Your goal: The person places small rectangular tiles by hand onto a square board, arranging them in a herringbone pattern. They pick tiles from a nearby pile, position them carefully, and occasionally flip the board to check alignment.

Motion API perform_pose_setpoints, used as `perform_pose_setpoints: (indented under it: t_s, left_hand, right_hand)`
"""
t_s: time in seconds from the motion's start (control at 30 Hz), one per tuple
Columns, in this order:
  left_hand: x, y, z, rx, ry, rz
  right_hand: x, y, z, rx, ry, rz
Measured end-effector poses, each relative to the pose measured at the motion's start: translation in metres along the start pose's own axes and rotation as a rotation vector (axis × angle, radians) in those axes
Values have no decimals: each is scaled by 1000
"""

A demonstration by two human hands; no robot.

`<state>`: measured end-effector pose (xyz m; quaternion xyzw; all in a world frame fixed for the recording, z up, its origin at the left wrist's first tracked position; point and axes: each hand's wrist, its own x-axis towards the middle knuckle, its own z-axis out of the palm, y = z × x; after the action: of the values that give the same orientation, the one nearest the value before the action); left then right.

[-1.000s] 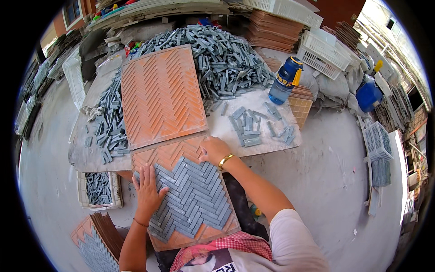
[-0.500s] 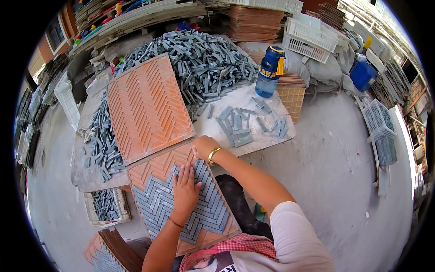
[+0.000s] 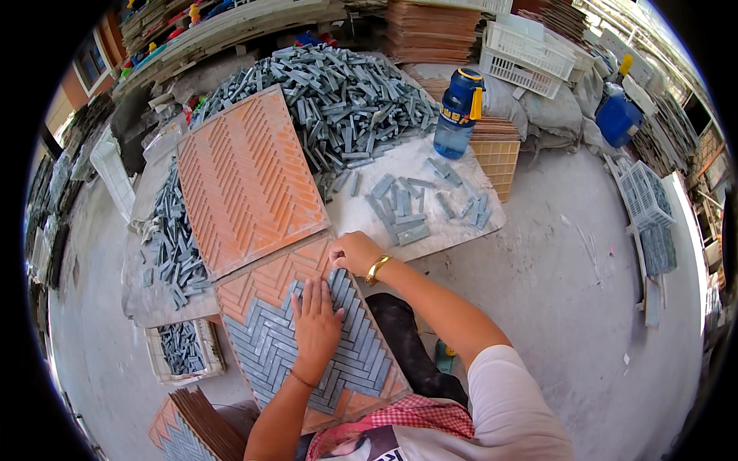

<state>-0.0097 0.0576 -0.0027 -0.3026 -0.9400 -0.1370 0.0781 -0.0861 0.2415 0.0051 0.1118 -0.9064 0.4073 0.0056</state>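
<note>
An orange herringbone mould board [image 3: 257, 274] lies in front of me, leaning against the table edge. Narrow grey stone strips [image 3: 265, 338] fill much of its slots, while the far slots show bare orange. My left hand [image 3: 317, 321] rests flat on the strips, fingers stretched out and lying together. Beside it, at the board's right edge, my right hand [image 3: 357, 252] is closed with curled fingers, just beyond the far end of a strip row. Whatever its fingers hold, if anything, is hidden. A second orange herringbone mould [image 3: 250, 180], its slots unfilled, adjoins the far edge of the first.
A large heap of grey strips [image 3: 330, 100] covers the back of the table [image 3: 369, 211]. Loose strips [image 3: 400, 203] and a blue bottle [image 3: 458, 115] sit at the right. Below left stand a crate of strips [image 3: 206, 338] and stacked boards [image 3: 207, 419]. White crates [image 3: 526, 58] stand behind.
My right hand has shifted slightly to the right along the board's edge, still closed. My left hand stays flat on the strips. The view has tilted a little.
</note>
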Motion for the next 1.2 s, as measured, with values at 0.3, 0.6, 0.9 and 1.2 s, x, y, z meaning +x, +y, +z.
perform_pose_setpoints:
  t_s: [0.3,0.6,0.9,1.2]
  left_hand:
    - [17,-4,2,-200,193,-68]
    - [31,-5,-10,-257,125,-147]
    - [9,10,-12,-80,-138,106]
    - [-30,36,-28,-131,-206,167]
  right_hand:
    - [-18,0,12,62,191,-26]
    - [-20,-6,11,-10,251,-26]
    - [-74,-7,-9,178,461,92]
    - [-152,-33,0,131,491,61]
